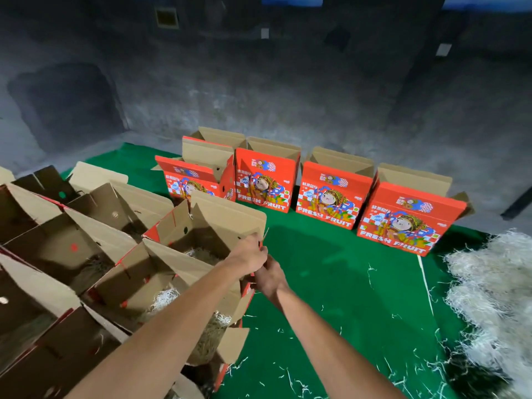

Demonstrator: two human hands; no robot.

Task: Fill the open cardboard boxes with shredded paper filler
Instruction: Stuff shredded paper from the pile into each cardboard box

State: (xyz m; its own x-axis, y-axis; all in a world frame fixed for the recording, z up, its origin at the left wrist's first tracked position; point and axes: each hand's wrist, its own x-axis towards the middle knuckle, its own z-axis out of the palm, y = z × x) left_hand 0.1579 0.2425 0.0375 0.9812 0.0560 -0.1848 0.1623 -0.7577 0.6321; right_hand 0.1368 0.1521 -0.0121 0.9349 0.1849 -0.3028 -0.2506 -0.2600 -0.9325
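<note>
Here both hands meet at the near open box [201,246]: the left hand [249,256] pinches its flap edge, the right hand [269,276] grips just beside; the shredded paper pile [489,298] lies well right of it.

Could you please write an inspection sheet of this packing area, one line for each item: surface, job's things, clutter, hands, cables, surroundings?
Surface: green floor mat, laid against a grey wall.
Job's things: open cardboard boxes crowded at the left, several with shredded paper inside; four red printed boxes stand open in a row by the wall; big pile of white shredded paper at the right.
Clutter: loose paper strands scattered over the mat.
Hands: left hand and right hand both grip the near box's flap edge.
Cables: nothing seen.
Surroundings: dark stained concrete wall; a dark bar at the far right edge, unclear.
</note>
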